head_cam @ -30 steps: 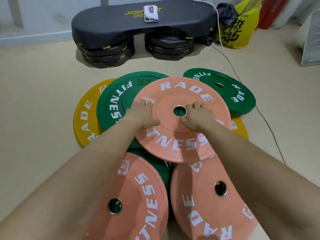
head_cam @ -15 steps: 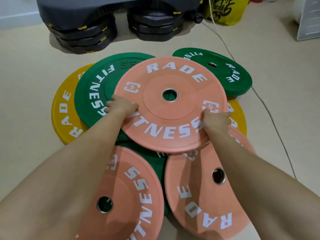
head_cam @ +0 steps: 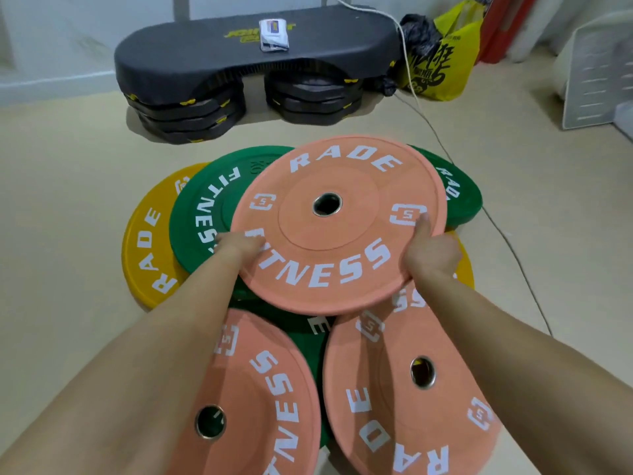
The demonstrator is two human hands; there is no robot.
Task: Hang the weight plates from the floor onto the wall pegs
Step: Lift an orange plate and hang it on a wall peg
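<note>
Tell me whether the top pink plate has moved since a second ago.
Yes. The top pink plate, held at its rim by the left hand and right hand, has shifted right over the right green plate, hiding its centre hole.

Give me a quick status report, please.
Left hand, right hand: grip on near rim of the round salmon-pink rubber weight plate. Plate above the pile of plates. Wall pegs out of view.

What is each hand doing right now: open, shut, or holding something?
Left hand: grips the left rim of the top pink plate.
Right hand: grips the same plate's right rim, thumb on top.
</note>
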